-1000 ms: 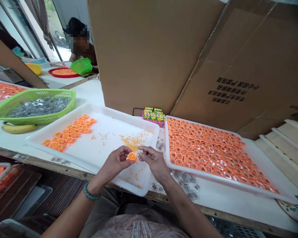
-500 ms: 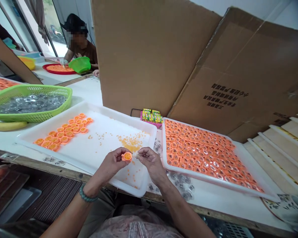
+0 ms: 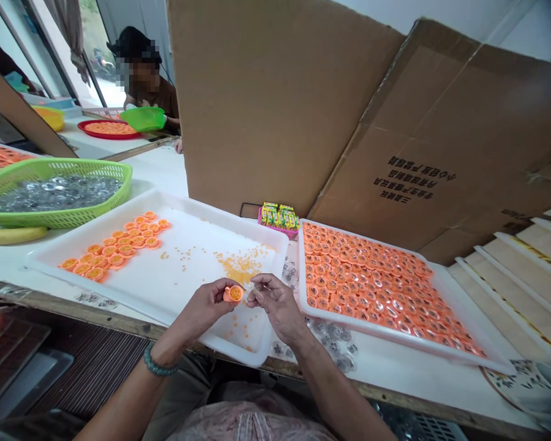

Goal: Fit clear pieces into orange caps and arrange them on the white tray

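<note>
My left hand (image 3: 210, 303) pinches a small orange plastic cup-shaped piece (image 3: 234, 294) with yellow bits inside, its round opening facing up. Close beside it, my right hand (image 3: 277, 304) holds a small clear piece (image 3: 249, 286) between thumb and fingers; its exact kind is hard to make out. Both hands hover over the near right corner of a white tray (image 3: 188, 211). Yellow bits (image 3: 239, 266) lie heaped and scattered in that tray. Rows of similar orange pieces (image 3: 108, 251) stand at its left end.
A second white tray (image 3: 305, 303) on the right holds many orange pieces with clear covers. Clear discs (image 3: 333, 340) lie between the trays. A green basket (image 3: 59, 214), a banana (image 3: 13, 234), and a cardboard sheet (image 3: 275, 110) surround the work. Across the table a person holds a green basin (image 3: 144, 119).
My hands stay nearly in place, the right fingers shifting slightly around the clear piece. Across the table, the person's green basin has tilted flatter and their hand has left the red tray.
</note>
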Motion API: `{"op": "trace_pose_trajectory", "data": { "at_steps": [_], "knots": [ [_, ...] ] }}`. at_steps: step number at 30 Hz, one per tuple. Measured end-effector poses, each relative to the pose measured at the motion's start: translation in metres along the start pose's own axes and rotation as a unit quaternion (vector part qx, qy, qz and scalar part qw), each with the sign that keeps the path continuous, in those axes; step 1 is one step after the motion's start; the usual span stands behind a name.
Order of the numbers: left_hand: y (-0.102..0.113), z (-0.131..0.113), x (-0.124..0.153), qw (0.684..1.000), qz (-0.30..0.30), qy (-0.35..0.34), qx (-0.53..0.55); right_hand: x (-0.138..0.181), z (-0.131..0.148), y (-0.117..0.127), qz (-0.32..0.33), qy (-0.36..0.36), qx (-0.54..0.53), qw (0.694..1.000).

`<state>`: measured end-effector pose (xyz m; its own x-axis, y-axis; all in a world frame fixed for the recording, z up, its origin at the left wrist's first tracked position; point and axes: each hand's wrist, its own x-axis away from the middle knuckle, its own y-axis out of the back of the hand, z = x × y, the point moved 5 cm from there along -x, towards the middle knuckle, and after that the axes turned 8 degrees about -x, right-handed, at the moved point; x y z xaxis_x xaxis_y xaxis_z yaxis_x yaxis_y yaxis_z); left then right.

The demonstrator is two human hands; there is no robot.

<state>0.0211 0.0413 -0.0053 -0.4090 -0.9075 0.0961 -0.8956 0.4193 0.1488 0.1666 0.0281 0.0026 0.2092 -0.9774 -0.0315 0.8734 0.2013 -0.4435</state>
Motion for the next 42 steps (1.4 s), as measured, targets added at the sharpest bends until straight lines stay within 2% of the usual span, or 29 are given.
{"op": "trace_pose_trajectory", "data": {
  "at_steps": [11, 17, 25, 29, 37, 42],
  "knots": [
    [-0.005, 0.003, -0.003, 0.998, 0.044, 0.022, 0.048, -0.015, 0.009, 0.002, 0.055, -0.052, 0.179, 0.981],
    [-0.006, 0.002, -0.002, 0.995, 0.053, 0.043, 0.079, -0.021, 0.006, -0.003, 0.060, -0.107, 0.170, 0.978],
    [-0.008, -0.001, -0.002, 0.998, 0.035, 0.016, 0.047, -0.015, -0.009, -0.005, -0.064, -0.098, 0.136, 0.984],
    [-0.006, 0.001, -0.001, 0.999, 0.026, -0.011, 0.018, -0.012, -0.014, -0.009, -0.095, -0.091, 0.127, 0.983],
    [-0.006, -0.009, 0.006, 0.998, 0.032, -0.015, 0.047, -0.012, -0.007, -0.009, -0.055, -0.038, 0.127, 0.990],
    [-0.006, -0.012, 0.008, 0.998, 0.016, -0.046, 0.043, -0.011, -0.004, -0.006, -0.056, -0.068, 0.077, 0.993]
  ]
}}
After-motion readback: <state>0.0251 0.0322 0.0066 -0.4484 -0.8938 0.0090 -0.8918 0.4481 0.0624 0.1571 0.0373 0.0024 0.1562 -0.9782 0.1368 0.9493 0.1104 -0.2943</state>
